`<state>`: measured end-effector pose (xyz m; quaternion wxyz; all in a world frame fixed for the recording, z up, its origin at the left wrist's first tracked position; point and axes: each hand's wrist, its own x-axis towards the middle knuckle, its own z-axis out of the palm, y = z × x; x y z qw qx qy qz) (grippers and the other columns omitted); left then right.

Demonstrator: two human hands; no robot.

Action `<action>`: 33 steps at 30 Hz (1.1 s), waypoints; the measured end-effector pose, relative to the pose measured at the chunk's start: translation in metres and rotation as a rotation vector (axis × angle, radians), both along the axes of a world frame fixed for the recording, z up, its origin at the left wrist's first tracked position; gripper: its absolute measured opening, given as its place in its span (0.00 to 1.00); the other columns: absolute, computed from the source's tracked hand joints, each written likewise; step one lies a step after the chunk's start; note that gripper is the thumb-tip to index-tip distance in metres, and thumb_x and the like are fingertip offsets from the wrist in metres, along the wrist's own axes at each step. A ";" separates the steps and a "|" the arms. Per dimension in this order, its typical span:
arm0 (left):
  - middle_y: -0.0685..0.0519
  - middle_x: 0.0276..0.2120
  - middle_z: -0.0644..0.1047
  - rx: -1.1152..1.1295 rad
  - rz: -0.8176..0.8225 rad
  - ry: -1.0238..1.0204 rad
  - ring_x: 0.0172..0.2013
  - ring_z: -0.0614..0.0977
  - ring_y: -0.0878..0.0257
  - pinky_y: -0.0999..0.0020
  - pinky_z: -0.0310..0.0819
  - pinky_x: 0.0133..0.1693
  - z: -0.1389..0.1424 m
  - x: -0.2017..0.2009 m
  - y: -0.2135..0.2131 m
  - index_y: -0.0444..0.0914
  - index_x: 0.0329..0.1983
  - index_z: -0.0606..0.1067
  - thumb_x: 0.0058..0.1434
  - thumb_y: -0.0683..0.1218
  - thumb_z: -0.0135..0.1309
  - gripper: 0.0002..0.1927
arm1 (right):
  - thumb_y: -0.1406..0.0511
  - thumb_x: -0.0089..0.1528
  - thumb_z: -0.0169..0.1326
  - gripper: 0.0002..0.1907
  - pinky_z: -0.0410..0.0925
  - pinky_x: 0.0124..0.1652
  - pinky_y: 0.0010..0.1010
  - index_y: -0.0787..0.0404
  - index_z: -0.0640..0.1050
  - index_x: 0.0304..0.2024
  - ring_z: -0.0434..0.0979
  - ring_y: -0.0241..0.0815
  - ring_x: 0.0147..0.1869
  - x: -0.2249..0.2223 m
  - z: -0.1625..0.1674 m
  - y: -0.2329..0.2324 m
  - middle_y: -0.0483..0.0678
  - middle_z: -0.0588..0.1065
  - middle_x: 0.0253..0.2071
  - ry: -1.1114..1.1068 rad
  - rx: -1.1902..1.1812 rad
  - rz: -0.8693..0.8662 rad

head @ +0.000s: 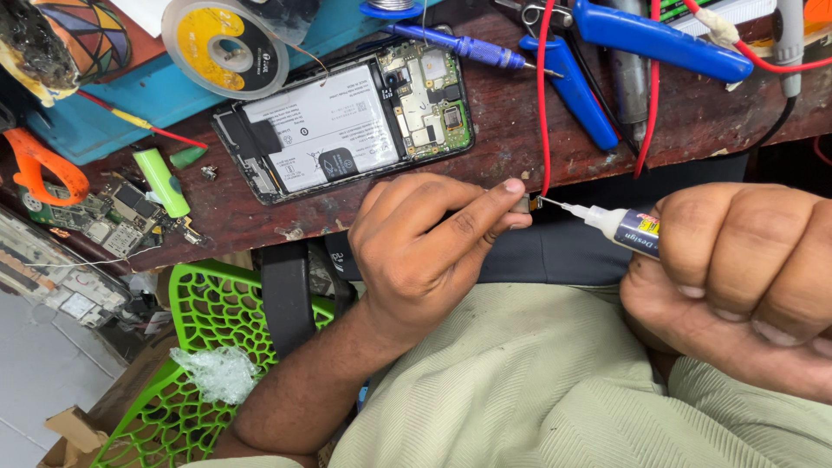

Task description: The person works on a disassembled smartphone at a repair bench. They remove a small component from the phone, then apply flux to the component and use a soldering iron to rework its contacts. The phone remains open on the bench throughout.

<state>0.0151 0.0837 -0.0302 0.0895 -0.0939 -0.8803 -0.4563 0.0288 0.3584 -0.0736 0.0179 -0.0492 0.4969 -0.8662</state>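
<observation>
1. At frame centre, the left hand (425, 251) has its grip pressed together, thumb and forefinger pinching a small metallic part (523, 204) just below the table (520, 139) edge.
2. At the right of the frame, the right hand (745, 277) has its grip closed around a small adhesive bottle (620, 225); the fine needle tip touches or nearly touches the part.
3. Judged progress: application is at its start; no adhesive bead is discernible, as the part is too small to tell.
4. Upper centre, the opened phone (347, 121) lies on the table with its back removed, battery and circuit board exposed; the pinched part is not yet fitted there.
5. Remaining, as judged: dispense, seat the part, close the phone.
</observation>
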 end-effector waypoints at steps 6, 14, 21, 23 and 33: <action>0.58 0.37 0.80 0.007 -0.005 -0.004 0.38 0.81 0.62 0.68 0.69 0.36 0.000 0.001 0.000 0.41 0.52 0.81 0.62 0.42 0.70 0.16 | 0.68 0.49 0.49 0.16 0.35 0.21 0.29 0.48 0.54 0.18 0.33 0.34 0.18 -0.007 0.027 0.003 0.33 0.48 0.17 -0.029 0.330 0.224; 0.58 0.37 0.80 0.004 -0.002 0.003 0.38 0.81 0.63 0.68 0.69 0.37 0.000 -0.001 0.000 0.41 0.52 0.81 0.62 0.41 0.70 0.16 | 0.60 0.56 0.53 0.18 0.31 0.19 0.29 0.46 0.58 0.19 0.31 0.34 0.17 -0.023 0.048 0.000 0.31 0.47 0.19 0.087 1.035 0.323; 0.59 0.37 0.80 0.003 -0.003 0.003 0.36 0.81 0.64 0.69 0.69 0.37 0.000 0.000 0.000 0.41 0.53 0.81 0.62 0.41 0.69 0.16 | 0.60 0.54 0.54 0.17 0.31 0.18 0.27 0.45 0.58 0.19 0.31 0.34 0.16 -0.022 0.046 0.005 0.30 0.47 0.18 0.077 0.914 0.363; 0.59 0.37 0.80 0.003 -0.001 0.006 0.36 0.81 0.64 0.69 0.69 0.37 -0.001 0.001 0.000 0.41 0.53 0.81 0.63 0.41 0.70 0.16 | 0.61 0.55 0.56 0.19 0.32 0.18 0.27 0.44 0.59 0.19 0.31 0.33 0.16 -0.024 0.048 0.003 0.30 0.48 0.18 0.039 0.771 0.376; 0.58 0.36 0.79 -0.020 0.008 0.021 0.38 0.81 0.63 0.68 0.68 0.36 -0.001 0.002 0.001 0.41 0.52 0.81 0.62 0.43 0.71 0.16 | 0.61 0.58 0.58 0.20 0.33 0.17 0.23 0.45 0.61 0.19 0.32 0.31 0.15 -0.023 0.053 0.005 0.29 0.49 0.16 -0.068 0.730 0.416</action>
